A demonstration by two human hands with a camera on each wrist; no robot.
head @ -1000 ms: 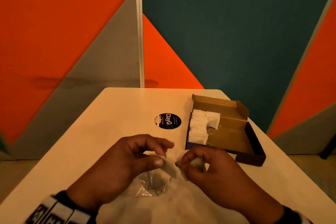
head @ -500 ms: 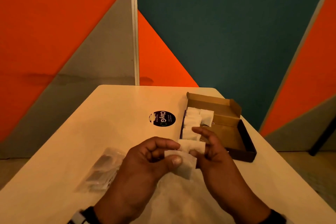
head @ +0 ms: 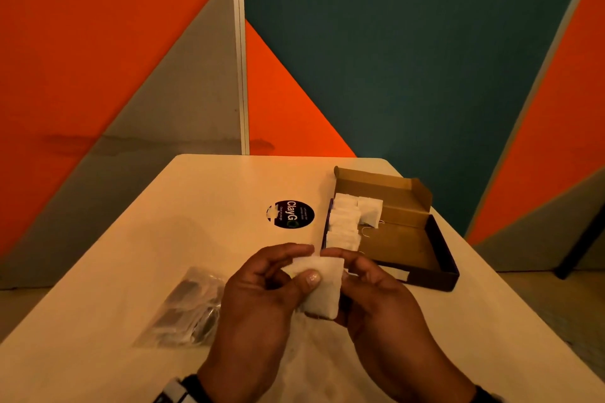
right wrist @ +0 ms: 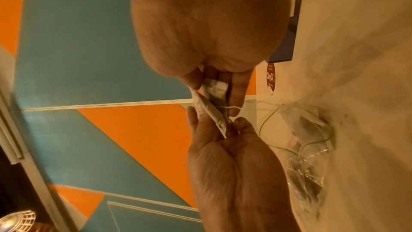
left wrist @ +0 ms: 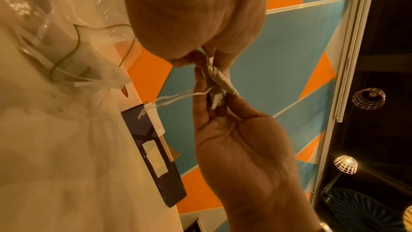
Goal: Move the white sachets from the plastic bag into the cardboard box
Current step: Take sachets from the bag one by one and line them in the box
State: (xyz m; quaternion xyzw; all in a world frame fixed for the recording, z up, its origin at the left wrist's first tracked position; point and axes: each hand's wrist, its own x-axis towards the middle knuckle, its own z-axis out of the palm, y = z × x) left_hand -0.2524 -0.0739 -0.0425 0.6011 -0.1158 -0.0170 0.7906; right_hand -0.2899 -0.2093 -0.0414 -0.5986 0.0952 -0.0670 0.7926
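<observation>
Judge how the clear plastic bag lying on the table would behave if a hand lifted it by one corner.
The plastic bag would probably sag and fold: it lies crumpled and wrinkled on the table. It looks light, a thin film holding a few small sachets. Those contents would likely slide toward the low end.

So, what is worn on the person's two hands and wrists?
Both hands are bare, with no gloves or rings visible. The left hand has a black-and-white band at its wrist. The right hand shows only a dark cuff edge at its wrist.
</observation>
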